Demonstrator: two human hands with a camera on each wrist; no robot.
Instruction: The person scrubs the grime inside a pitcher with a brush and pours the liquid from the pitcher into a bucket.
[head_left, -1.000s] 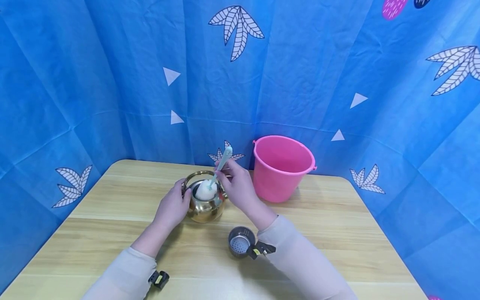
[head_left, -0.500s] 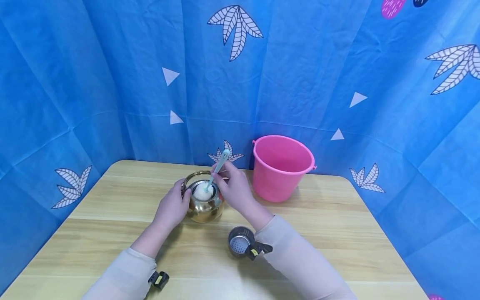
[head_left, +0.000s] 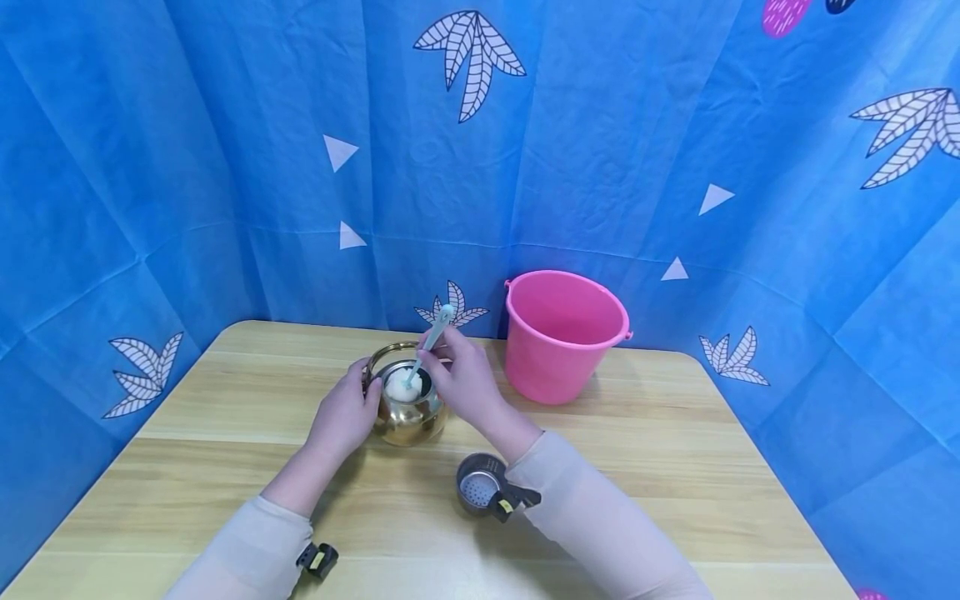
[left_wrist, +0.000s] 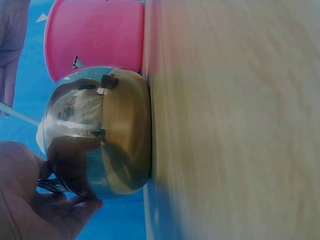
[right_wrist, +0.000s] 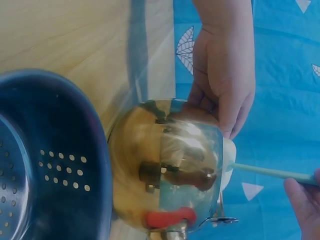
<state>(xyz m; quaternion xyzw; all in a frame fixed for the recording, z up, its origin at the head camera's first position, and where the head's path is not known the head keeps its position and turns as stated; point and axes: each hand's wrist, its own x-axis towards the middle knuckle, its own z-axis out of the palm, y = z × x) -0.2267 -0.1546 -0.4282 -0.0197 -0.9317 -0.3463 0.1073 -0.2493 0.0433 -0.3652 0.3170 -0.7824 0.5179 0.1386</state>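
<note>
I see a wood-grain table (head_left: 637, 492) beneath both grips and blue leaf-print cloth (head_left: 450, 183) beyond them. The left hand (head_left: 345, 412) has its fingers curled on the gold kettle (head_left: 410, 423). The right hand (head_left: 467, 375) pinches a pale green brush (head_left: 438, 327), white head (head_left: 400, 387) down in the kettle's mouth, between the grips. Right of that pinch stands a pink bucket (head_left: 551, 371); nearer the body, a dark strainer cup (head_left: 477, 489).
</note>
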